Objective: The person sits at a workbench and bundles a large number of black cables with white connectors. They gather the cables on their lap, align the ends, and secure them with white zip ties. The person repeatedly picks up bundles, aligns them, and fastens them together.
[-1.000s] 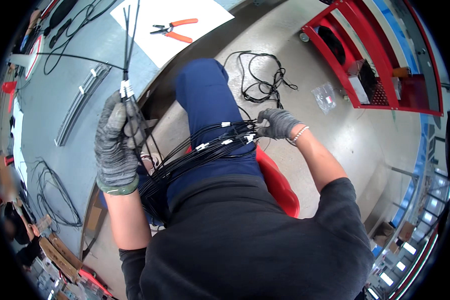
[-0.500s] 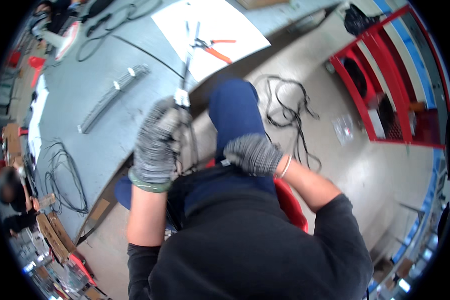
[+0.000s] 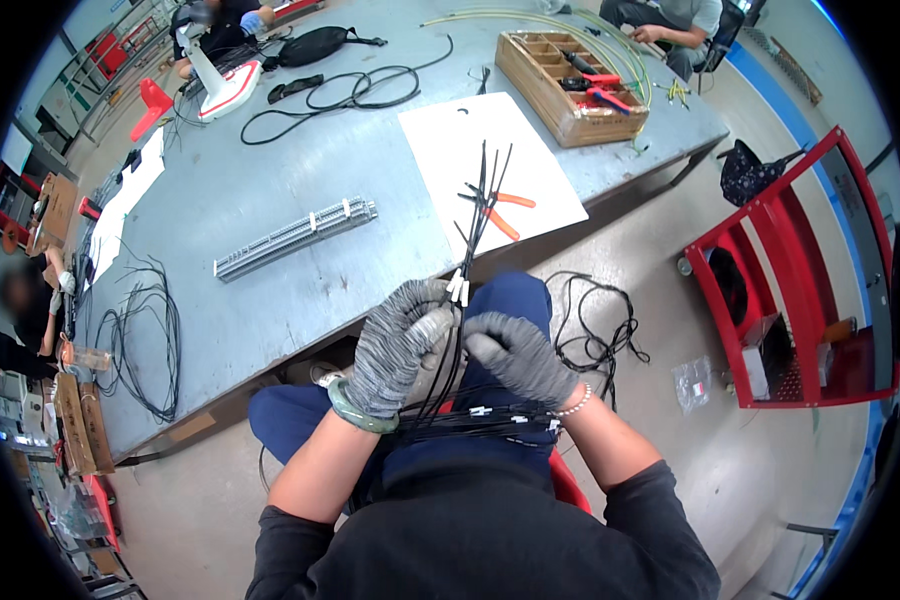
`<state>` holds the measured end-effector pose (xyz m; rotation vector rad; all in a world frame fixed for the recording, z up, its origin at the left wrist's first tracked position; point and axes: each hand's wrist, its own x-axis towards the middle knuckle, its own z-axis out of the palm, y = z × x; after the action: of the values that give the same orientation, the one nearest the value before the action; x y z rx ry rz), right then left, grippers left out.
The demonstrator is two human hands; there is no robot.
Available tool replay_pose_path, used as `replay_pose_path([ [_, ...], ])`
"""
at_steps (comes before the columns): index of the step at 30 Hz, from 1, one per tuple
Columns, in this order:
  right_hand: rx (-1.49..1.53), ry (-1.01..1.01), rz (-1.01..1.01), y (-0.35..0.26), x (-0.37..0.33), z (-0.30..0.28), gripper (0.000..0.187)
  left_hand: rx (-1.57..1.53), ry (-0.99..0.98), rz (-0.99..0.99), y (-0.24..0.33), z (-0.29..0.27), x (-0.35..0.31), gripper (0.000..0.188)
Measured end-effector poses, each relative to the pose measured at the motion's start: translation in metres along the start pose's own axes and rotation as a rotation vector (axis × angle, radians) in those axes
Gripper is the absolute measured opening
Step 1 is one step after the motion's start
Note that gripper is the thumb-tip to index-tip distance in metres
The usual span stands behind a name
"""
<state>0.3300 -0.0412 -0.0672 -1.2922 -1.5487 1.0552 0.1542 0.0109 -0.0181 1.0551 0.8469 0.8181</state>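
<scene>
My left hand [image 3: 395, 345], in a grey knitted glove, grips a bundle of thin black cables [image 3: 470, 250] above my lap. White label sleeves [image 3: 458, 287] sit on the bundle just past its fingertips. The cables' free ends reach forward over a white sheet [image 3: 440, 135] on the table. Against the bundle's right side, my gloved right hand [image 3: 520, 355] has its fingers curled in; the exact cable in its pinch is partly hidden. More black cables with white labels [image 3: 480, 412] lie across my thighs. Pliers with orange handles [image 3: 510, 200] rest on the sheet, partly behind the cable ends.
A slotted grey duct strip [image 3: 295, 238] lies on the table. A wooden tool box [image 3: 600, 128] stands at the back right, coiled cables [image 3: 142, 345] at the left. Cable loops [image 3: 605, 325] are on the floor near a red cart [image 3: 800, 300]. Other people sit around the table.
My right hand has come up from my lap to the cable bundle. The left hand still holds the bundle. My view has shifted, showing more of the table's far side.
</scene>
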Motion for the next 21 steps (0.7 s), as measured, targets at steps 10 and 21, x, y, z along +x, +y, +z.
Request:
replay_pose_path([
  [10,0.438,0.043,0.042,-0.041,0.017,0.003,0.026,0.007,-0.034,0.071,0.003,-0.003,-0.004,0.023],
  [21,0.696,-0.034,0.097,-0.029,0.018,0.001,0.018,-0.32,-0.155,-0.05,0.017,-0.009,-0.004,0.03],
])
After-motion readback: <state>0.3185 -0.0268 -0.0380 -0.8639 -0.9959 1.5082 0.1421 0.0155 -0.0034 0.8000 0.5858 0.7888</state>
